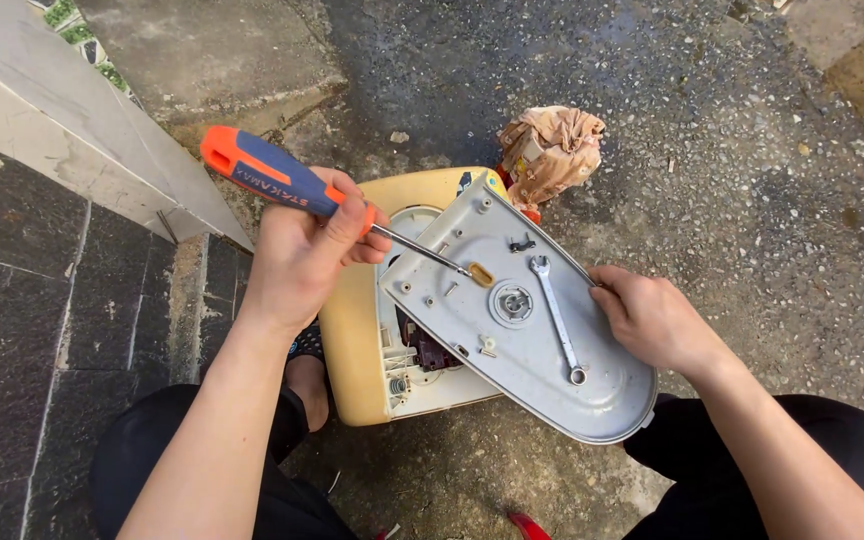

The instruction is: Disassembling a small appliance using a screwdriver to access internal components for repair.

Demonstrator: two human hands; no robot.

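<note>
Head cam: my left hand [302, 250] grips the orange-blue screwdriver [270, 175], tip on the grey base plate [512, 330]. My right hand [652, 320] clamps the plate's edge over the yellow appliance [352, 340]; a wrench [555, 318] lies on the plate, insides mostly hidden.

Orange-and-blue-handled screwdriver [277, 178] with bright steel shaft. Pale grey oval metal base plate [542, 340], dull and lightly marked, with a small yellow tab. Silver double-ended metal spanner [556, 318]. Cream-yellow plastic appliance housing [352, 330], white inside. Crumpled tan-and-pink patterned cloth [550, 148]. Speckled dark grey concrete ground [752, 180]. Black stone tiles [42, 330] with pale joints.
</note>
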